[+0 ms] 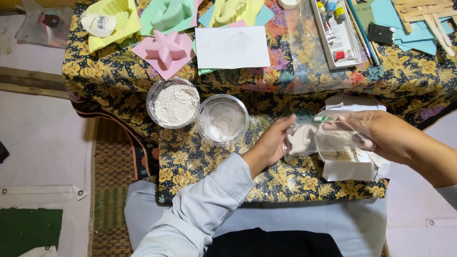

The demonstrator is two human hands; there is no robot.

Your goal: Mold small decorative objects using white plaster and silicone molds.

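My left hand (273, 143) and my right hand (381, 135) both grip a clear plastic bag (323, 138) that holds pale powder. The bag hangs just above white paper sheets (350, 169) on the flowered cloth (285, 178). To the left of my left hand stand two clear cups: one (173, 103) filled with white powder, the other (222, 120) with a thin white liquid film inside.
Coloured plastic moulds lie further back: a pink star (165, 50), a yellow shell (116, 21), a green one (169, 14). A white card (232, 46), a paint tray with tubes (335, 33), brushes and wooden sticks (428, 16) sit at the far side.
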